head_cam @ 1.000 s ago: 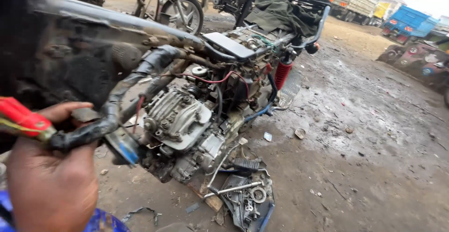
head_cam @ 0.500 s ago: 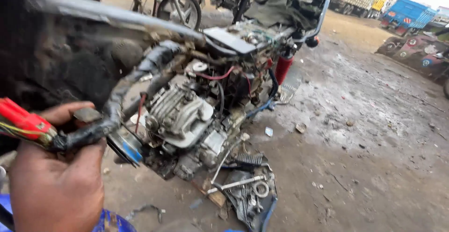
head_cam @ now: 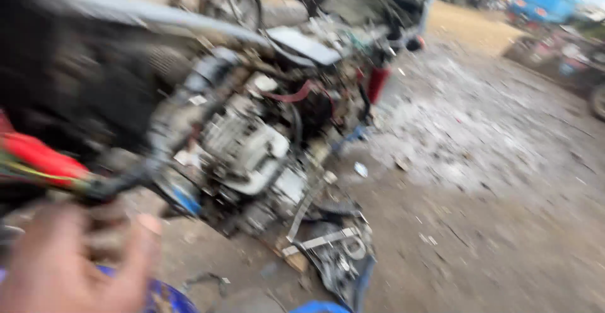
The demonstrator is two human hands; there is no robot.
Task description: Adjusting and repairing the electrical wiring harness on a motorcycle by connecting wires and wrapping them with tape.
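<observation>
Camera's swung a bit since half a second ago, and the whole view has gone blurry; the hand has dropped lower in the frame, and its fingers look looser around the black cable than before. It's too smeared to tell if they're actually gripping it or just curled next to it. Can't say which hand it is either, only one shows.

The cable runs from by the fingertips up toward the stripped motorcycle engine, with a red connector piece at its near end, just above the hand. The engine sits in the bike frame, tilted, with a red hose across its top.

All of this is outdoors on a muddy dirt yard, wet and grey, littered with small scraps. A detached engine cover lies on the ground under the engine. Another motorcycle wheel is behind, and a blue truck far off.
</observation>
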